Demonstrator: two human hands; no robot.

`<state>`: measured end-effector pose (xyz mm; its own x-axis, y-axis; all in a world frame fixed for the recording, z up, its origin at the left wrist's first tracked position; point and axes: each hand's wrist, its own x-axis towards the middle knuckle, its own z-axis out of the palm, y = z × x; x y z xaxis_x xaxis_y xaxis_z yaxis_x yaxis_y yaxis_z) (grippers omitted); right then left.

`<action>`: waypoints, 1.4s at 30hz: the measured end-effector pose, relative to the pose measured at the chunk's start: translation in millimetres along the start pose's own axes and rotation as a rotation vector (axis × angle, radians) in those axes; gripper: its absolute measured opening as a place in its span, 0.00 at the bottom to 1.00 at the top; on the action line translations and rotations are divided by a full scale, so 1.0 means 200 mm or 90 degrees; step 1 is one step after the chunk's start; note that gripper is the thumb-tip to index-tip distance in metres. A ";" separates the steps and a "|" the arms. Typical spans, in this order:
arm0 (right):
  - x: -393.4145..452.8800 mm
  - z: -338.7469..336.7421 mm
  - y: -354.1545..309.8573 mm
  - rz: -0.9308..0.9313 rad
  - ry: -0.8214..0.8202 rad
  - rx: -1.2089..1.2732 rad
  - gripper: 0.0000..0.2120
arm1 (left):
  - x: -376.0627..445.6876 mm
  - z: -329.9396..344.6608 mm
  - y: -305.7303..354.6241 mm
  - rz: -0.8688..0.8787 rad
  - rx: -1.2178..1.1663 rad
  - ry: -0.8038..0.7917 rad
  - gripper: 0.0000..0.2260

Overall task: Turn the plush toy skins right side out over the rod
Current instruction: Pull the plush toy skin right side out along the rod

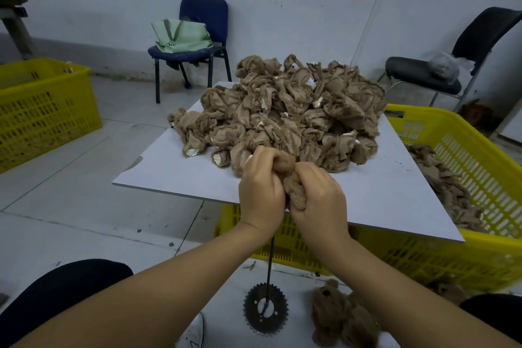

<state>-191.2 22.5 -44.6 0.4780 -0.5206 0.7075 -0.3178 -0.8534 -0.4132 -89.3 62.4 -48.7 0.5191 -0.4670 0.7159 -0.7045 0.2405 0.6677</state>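
Below the hands, on the floor, a sprocket [265, 309] carries a thin rod [270, 260] rising toward them, with finished toys [343, 319] just right of it. Both hands are closed on one brown skin [293, 186]: the left hand [261, 192] grips its left side, the right hand [320, 198] its right. Beyond the hands, a heap [285, 110] of inside-out skins covers the white surface [175, 167]. Right of it, a yellow crate [485, 167] holds more.
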 end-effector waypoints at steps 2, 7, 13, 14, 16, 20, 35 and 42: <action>-0.03 0.02 0.00 0.026 0.007 0.004 0.07 | -0.02 0.01 -0.01 -0.005 -0.020 0.012 0.10; -0.05 0.00 0.00 -0.004 0.037 -0.046 0.13 | -0.03 0.00 0.00 -0.024 -0.079 0.028 0.12; -0.07 -0.03 0.01 -0.087 0.055 -0.094 0.15 | -0.07 0.00 0.01 -0.071 -0.118 0.013 0.16; -0.07 -0.03 0.01 -0.085 0.048 -0.085 0.15 | -0.08 0.00 0.01 -0.067 -0.099 -0.002 0.15; -0.07 -0.03 0.01 -0.057 0.018 -0.060 0.14 | -0.08 0.00 0.01 -0.070 -0.061 -0.036 0.15; -0.04 -0.05 0.01 -0.001 -0.088 -0.056 0.11 | -0.05 -0.01 0.01 -0.061 0.036 -0.115 0.18; 0.08 -0.12 -0.06 -0.090 -0.166 -0.284 0.17 | 0.01 0.00 -0.02 -0.237 -0.191 -0.047 0.11; 0.08 -0.11 -0.03 -0.082 -0.266 -0.339 0.11 | 0.01 0.03 -0.10 -0.322 -0.197 -0.162 0.17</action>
<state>-199.2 19.5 -17.6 0.7806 -0.4738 0.4077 -0.5449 -0.8354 0.0725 -76.9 52.1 -61.2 0.5930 -0.7650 0.2512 -0.2103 0.1539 0.9654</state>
